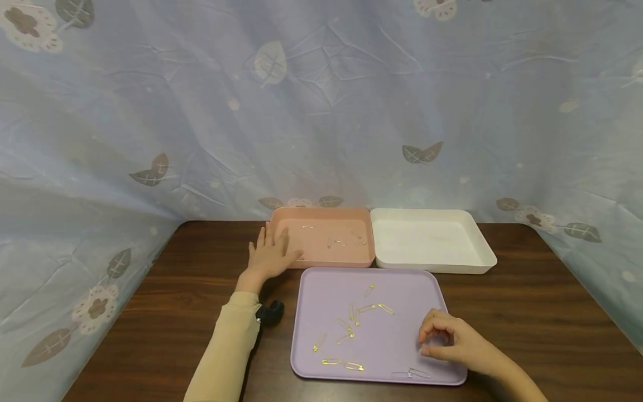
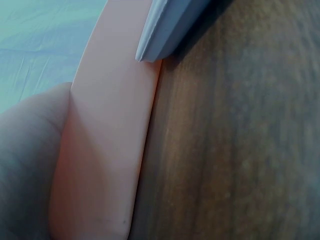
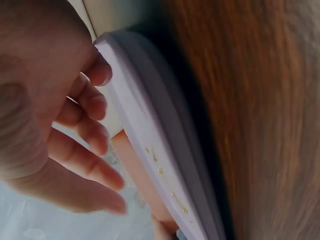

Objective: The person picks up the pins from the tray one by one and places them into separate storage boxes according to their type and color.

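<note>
My left hand (image 1: 268, 254) lies flat with straight fingers on the left rim of a pink tray (image 1: 321, 211). The tray holds a few safety pins (image 1: 334, 243). Up close the palm (image 2: 25, 160) presses against the pink tray's wall (image 2: 110, 140). My right hand (image 1: 436, 341) hovers over the front right of a lilac tray (image 1: 402, 290), fingers curled down toward it. Nothing shows between its fingers (image 3: 95, 105). Several gold safety pins (image 1: 351, 321) lie scattered on the lilac tray. A silver one (image 1: 412, 373) lies near its front rim (image 3: 150, 125).
An empty white tray (image 1: 432, 268) stands right of the pink one, at the back of the dark wooden table (image 1: 527, 312). A blue flowered cloth (image 1: 321, 111) hangs behind and around the table. A black strap (image 1: 271, 311) sits at my left wrist.
</note>
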The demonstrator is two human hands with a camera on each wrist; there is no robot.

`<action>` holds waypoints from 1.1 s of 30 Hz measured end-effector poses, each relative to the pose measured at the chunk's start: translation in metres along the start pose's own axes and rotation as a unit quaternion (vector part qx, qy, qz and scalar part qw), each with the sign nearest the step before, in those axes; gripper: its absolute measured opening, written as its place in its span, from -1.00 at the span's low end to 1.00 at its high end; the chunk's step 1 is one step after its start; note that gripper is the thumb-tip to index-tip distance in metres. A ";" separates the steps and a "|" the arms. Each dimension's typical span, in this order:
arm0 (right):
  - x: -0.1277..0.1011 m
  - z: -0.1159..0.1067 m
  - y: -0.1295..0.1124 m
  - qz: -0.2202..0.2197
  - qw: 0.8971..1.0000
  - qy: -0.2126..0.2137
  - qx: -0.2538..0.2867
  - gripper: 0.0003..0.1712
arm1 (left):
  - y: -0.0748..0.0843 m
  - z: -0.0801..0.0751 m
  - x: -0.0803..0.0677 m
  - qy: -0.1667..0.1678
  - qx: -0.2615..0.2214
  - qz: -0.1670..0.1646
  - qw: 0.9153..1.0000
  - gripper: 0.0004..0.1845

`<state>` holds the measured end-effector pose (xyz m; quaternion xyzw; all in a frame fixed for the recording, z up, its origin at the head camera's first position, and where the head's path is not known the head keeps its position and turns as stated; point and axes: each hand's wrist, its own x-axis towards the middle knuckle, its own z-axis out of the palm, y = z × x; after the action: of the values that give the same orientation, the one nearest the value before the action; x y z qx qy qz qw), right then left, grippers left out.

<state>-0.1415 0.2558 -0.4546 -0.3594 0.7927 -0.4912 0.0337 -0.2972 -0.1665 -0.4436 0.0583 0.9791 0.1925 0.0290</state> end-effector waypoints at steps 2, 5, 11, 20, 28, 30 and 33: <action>-0.001 0.000 0.002 -0.010 1.000 -0.019 -0.004 -0.74 | 0.000 0.000 0.000 0.001 -0.002 0.002 1.000 -0.08; -0.002 0.000 0.004 -0.019 0.999 -0.040 -0.027 -0.73 | -0.001 0.001 0.001 0.003 0.000 0.005 1.000 -0.07; -0.004 0.001 0.006 -0.020 0.995 -0.073 -0.069 -0.70 | -0.002 0.001 0.002 0.001 0.002 0.005 1.000 -0.06; -0.004 0.003 0.004 -0.040 0.986 -0.070 -0.144 -0.65 | -0.002 0.002 0.002 -0.002 0.005 0.009 1.000 -0.08; -0.002 0.005 0.006 -0.042 0.987 -0.051 -0.147 -0.73 | 0.001 -0.001 -0.001 0.000 0.009 0.006 1.000 -0.09; -0.002 0.005 0.006 -0.044 0.987 -0.048 -0.146 -0.73 | 0.001 -0.002 -0.001 0.000 0.008 0.006 1.000 -0.09; -0.002 0.005 0.007 -0.038 0.988 -0.047 -0.144 -0.74 | 0.000 0.000 0.000 -0.003 0.007 0.007 1.000 -0.09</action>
<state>-0.1412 0.2548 -0.4632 -0.4131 0.8385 -0.3554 -0.0004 -0.2970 -0.1663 -0.4432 0.0657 0.9800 0.1854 0.0299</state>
